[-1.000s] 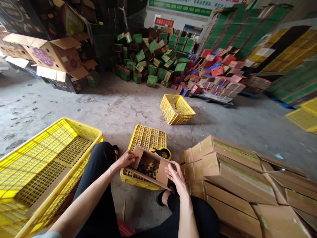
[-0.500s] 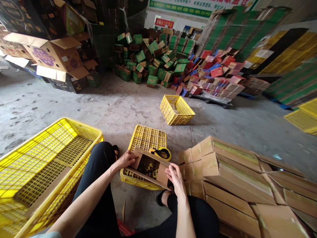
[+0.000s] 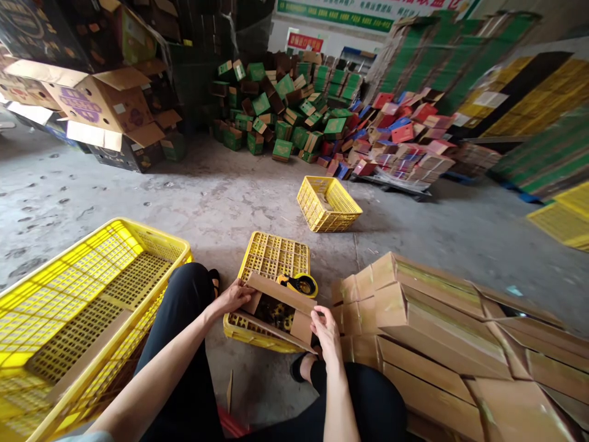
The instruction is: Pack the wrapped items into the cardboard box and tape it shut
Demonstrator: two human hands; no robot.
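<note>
Head view: left hand [image 3: 234,296] and right hand [image 3: 327,334] pinch opposite ends of an open, rectangular brown cardboard box [image 3: 285,296] over a yellow plastic lattice crate [image 3: 276,253], beside a yellow-and-black tape dispenser [image 3: 291,283].

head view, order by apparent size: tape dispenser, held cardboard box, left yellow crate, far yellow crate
1. Left yellow crate
2. Held cardboard box and far yellow crate: too alike to rank
3. Tape dispenser

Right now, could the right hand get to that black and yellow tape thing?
Probably yes. The tape dispenser lies on the upturned yellow crate, just past the cardboard flap, close to the right hand. Most of it looks uncovered, but that hand is at the flap's corner.
</note>
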